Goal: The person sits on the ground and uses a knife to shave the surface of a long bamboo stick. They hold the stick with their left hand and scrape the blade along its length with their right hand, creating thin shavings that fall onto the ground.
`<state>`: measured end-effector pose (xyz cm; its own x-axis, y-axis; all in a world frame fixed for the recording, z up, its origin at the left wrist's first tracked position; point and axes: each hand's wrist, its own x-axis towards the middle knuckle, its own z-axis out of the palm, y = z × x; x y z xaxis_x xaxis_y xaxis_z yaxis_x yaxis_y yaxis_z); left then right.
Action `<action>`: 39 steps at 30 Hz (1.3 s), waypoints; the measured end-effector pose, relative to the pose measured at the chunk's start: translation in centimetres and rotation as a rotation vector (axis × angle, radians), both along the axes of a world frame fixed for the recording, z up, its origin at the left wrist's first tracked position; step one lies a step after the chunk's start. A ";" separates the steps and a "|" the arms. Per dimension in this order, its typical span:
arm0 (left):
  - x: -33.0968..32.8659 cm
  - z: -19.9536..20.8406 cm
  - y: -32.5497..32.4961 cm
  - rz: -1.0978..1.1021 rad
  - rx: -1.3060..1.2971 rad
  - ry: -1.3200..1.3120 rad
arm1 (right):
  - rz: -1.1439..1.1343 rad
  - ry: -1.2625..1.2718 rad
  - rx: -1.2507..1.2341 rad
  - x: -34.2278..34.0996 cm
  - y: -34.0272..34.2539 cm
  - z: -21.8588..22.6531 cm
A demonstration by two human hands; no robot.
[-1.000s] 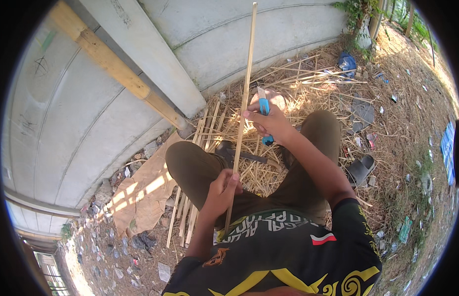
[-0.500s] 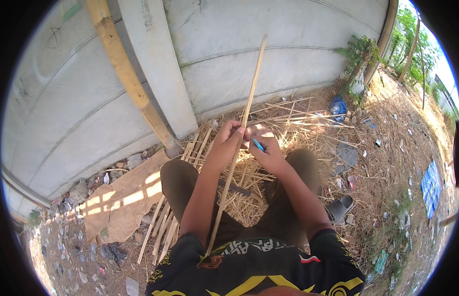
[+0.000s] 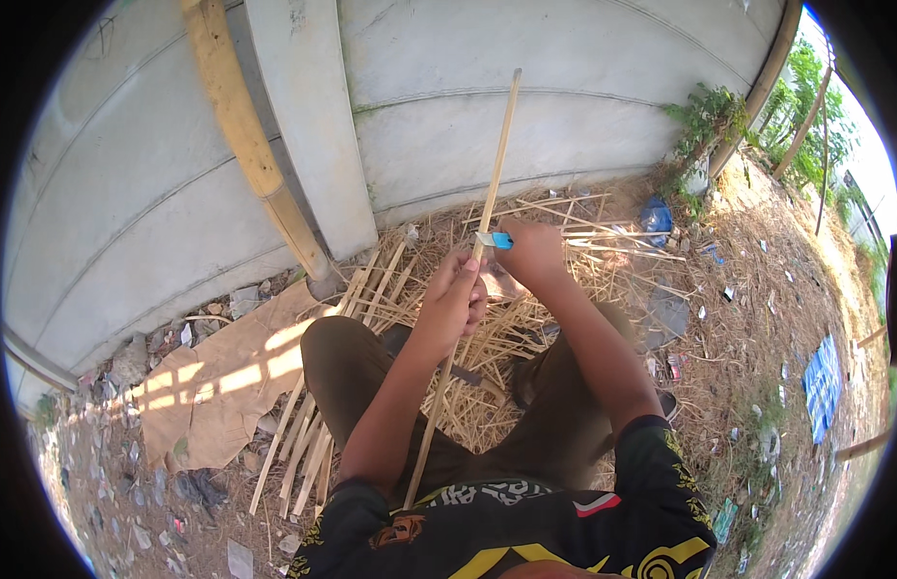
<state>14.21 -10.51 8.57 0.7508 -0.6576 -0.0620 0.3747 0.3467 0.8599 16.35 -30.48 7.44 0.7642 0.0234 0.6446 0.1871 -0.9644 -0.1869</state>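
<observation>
Head view: littered ground (image 3: 743,299) meets a grey wall (image 3: 468,58) beyond the held strip (image 3: 497,164).

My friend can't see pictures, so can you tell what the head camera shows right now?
A person's left hand grips a long pale strip while the right hand holds a blue cutter, its blade at the strip. More strips and scraps lie around the person's bent legs. Brown cardboard lies to the left, and a grey wall stands ahead.

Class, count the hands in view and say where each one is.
2. The left hand grips the long pale strip; the right hand, farther right, holds the blue cutter at the strip. No other hand shows.
</observation>
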 end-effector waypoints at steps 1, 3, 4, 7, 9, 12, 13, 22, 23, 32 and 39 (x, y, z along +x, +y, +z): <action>-0.1 -0.2 -0.1 0.028 0.081 -0.089 | -0.029 0.012 0.001 -0.2 -0.1 -0.5; -0.5 -0.5 -0.3 0.058 0.167 -0.240 | -0.044 -0.059 -0.005 0.2 -0.5 -1.3; -0.8 -0.7 -0.4 0.062 0.208 -0.316 | -0.060 -0.094 -0.010 0.3 -0.7 -1.6; -1.4 -1.5 -0.8 0.056 0.234 -0.327 | -0.092 -0.185 -0.029 0.1 -1.3 -2.2; -1.8 -1.4 -1.0 0.062 0.265 -0.326 | -0.110 -0.211 -0.030 -0.1 -1.5 -2.4; -2.4 -1.0 -1.6 0.046 0.243 -0.311 | -0.161 -0.208 -0.012 -0.8 -1.8 -2.6; -2.7 -0.4 -1.7 0.024 0.213 -0.216 | -0.161 -0.220 0.002 -0.9 -1.9 -2.6; -3.0 -0.5 -2.4 -0.007 0.095 -0.081 | -0.240 -0.261 0.085 -0.5 -2.3 -1.9; -3.2 -0.5 -2.4 -0.006 0.085 -0.066 | -0.254 -0.268 0.099 -0.3 -2.2 -1.6; -2.9 -0.4 -2.0 -0.011 0.066 -0.091 | -0.244 -0.321 0.158 0.5 -1.8 -1.3; -4.7 -0.1 -3.0 -0.105 0.077 -0.054 | -0.510 -0.212 0.275 0.5 -5.0 0.1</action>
<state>9.46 -13.53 8.43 0.6821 -0.7272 -0.0767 0.3577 0.2402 0.9024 16.90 -35.44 7.58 0.4895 -0.5000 0.7144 -0.2246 -0.8639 -0.4507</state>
